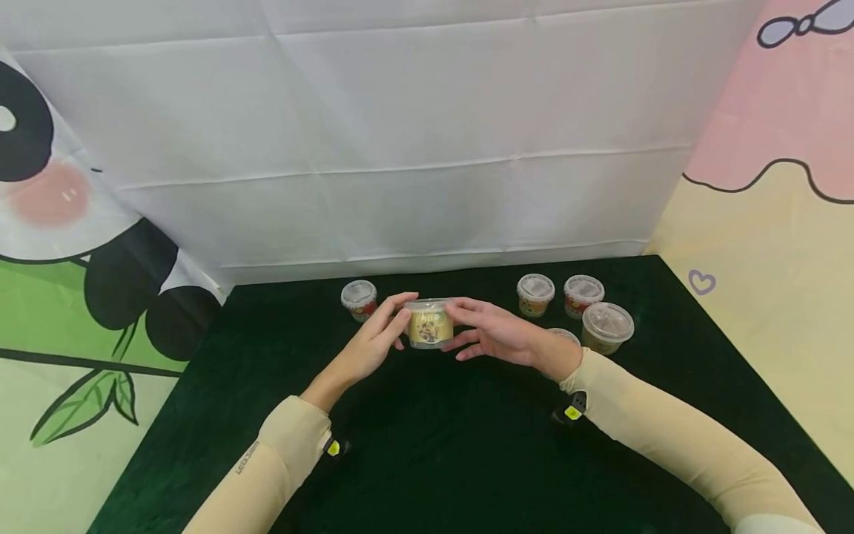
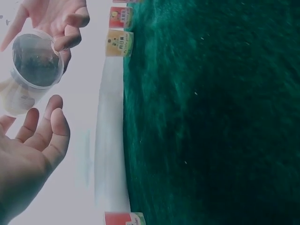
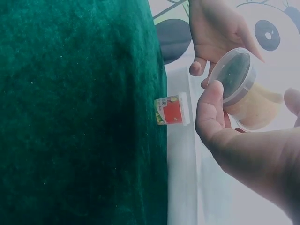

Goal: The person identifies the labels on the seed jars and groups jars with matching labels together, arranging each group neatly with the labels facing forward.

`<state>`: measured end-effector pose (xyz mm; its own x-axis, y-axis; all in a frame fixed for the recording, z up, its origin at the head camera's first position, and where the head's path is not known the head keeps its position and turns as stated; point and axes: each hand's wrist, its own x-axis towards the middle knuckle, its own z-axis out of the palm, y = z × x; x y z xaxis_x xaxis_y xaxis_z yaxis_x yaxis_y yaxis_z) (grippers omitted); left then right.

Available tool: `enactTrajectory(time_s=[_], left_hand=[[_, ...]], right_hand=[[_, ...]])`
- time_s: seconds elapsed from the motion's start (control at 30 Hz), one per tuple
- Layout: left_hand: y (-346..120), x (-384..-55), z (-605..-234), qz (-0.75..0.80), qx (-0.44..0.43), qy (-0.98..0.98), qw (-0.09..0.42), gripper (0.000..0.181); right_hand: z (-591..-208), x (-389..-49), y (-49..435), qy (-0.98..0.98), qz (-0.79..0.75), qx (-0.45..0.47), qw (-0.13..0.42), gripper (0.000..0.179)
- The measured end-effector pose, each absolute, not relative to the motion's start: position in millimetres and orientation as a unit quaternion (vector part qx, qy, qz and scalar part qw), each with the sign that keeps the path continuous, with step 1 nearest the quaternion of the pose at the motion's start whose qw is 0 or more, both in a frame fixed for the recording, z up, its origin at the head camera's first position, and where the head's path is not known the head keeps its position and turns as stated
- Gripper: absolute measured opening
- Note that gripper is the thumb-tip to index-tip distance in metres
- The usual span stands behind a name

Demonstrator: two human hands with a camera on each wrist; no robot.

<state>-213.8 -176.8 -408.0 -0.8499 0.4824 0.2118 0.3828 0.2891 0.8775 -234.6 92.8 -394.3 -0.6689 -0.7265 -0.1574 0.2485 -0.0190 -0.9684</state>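
A clear tub with a yellow label (image 1: pixel 430 326) is held up off the cloth, upright, between the 2 hands near the middle of the table. From the wrist views its round base shows, looking dark through the clear plastic. The left hand (image 1: pixel 373 341) has its index finger and thumb bent against the tub's left side, partly open around it, with the other fingers loosely curved below. The right hand (image 1: pixel 497 334) grips the opposite side, its thumb and fingers spread and bent, 1 fingertip at the base rim.

Behind the left hand stands a small tub with a red label (image 1: pixel 359 300). Past the right hand are 4 more: an orange-labelled tub (image 1: pixel 535 297), a second red-labelled tub (image 1: pixel 583 297) just beside it, a wider-looking tub with a clear lid (image 1: pixel 607 326) in front, and a tub mostly hidden by the right wrist (image 1: pixel 565 335).

All 5 stand on a dark green cloth (image 1: pixel 454 445). A creased white backdrop (image 1: pixel 414 148) hangs behind, with cartoon-printed panels at both sides
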Motion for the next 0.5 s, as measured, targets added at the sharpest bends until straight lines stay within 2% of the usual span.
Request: enactTrajectory(time_s=[0.3, 0.5], left_hand=[[-187.6, -208.4, -411.6, 0.529, 0.264, 0.805, 0.056, 0.044], [-194.3, -207.8, -416.1, 0.532, 0.251, 0.806, 0.063, 0.045]], right_hand=[[-398.1, -232.7, 84.9, 0.606, -0.679, -0.193, 0.367, 0.051], [-402.1, -230.7, 77.9, 0.618, -0.667, -0.2, 0.364, 0.053]])
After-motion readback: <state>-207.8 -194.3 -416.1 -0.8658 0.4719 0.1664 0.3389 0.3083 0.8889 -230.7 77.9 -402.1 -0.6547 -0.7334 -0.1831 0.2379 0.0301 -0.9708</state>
